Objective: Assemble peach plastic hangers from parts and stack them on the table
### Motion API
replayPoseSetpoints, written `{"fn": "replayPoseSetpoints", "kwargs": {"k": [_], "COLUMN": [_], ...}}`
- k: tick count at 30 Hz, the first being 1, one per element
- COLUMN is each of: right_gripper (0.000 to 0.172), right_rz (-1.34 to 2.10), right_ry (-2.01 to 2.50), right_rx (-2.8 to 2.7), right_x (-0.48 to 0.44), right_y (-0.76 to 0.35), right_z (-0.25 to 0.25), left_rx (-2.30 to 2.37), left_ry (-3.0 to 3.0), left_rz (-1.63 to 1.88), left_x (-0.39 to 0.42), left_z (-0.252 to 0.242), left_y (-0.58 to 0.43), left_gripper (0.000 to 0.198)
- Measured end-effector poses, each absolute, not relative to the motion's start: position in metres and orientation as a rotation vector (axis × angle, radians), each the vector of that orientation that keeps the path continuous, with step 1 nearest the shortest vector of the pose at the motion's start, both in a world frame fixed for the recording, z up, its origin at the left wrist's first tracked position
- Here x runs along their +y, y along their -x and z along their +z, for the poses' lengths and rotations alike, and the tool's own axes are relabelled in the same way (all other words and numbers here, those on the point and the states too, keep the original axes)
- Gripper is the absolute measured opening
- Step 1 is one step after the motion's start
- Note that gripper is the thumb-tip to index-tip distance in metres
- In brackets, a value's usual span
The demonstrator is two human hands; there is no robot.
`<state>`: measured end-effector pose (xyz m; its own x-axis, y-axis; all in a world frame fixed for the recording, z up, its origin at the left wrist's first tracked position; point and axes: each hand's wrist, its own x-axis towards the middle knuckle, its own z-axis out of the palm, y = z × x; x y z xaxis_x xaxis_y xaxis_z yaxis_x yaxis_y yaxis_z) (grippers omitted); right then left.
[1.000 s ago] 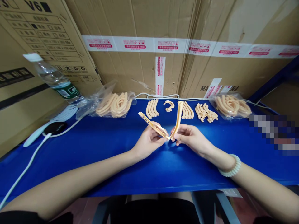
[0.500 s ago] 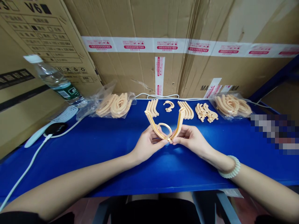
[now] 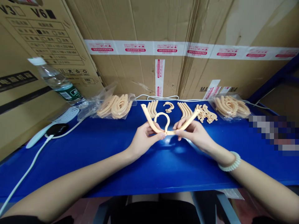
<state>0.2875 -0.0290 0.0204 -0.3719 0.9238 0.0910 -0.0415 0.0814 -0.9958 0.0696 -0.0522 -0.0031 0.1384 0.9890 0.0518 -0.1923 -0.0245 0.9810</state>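
Note:
A peach-coloured plastic folding clothes hanger [image 3: 168,122] is held up over the blue tabletop, its hook curling upward between two spread arms. My left hand [image 3: 143,137] pinches the left arm close to the centre joint. The right arm is gripped by my right hand [image 3: 197,134], with thumb in front and fingers behind. Fingers partly cover the joint. Behind the hanger lie a row of loose hanger arms [image 3: 153,109], some loose hooks [image 3: 169,107] and a second row of arms [image 3: 184,109]. A heap of small hook pieces [image 3: 206,113] is beyond my right hand.
Clear bags of hanger parts [image 3: 120,106] lie at back left and, as another bag [image 3: 230,107], at back right. On the left are a water bottle [image 3: 59,84], a hairbrush [image 3: 50,124] and a black disc with a white cable [image 3: 57,129]. Cardboard [image 3: 140,71] walls the back.
The hanger's arms have spread wider apart and the hook stands more upright. My hands have risen slightly, and the right one has shifted along its arm.

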Motion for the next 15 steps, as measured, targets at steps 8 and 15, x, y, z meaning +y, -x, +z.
{"fn": "replayPoseSetpoints", "kwargs": {"k": [8,15], "right_gripper": [0.024,0.023], "right_rz": [0.882,0.504], "right_ry": [0.974,1.046], "right_rx": [-2.137,-2.522], "right_x": [0.006,0.024], "right_y": [-0.345,-0.365], "right_z": [0.049,0.053], "left_rx": [0.931,0.937], "left_ry": [-0.919,-0.964], "left_rz": [1.244,1.195], "left_x": [-0.035,-0.003], "left_z": [0.010,0.009], "left_y": [-0.051,-0.015], "left_gripper": [0.032,0.022]}}
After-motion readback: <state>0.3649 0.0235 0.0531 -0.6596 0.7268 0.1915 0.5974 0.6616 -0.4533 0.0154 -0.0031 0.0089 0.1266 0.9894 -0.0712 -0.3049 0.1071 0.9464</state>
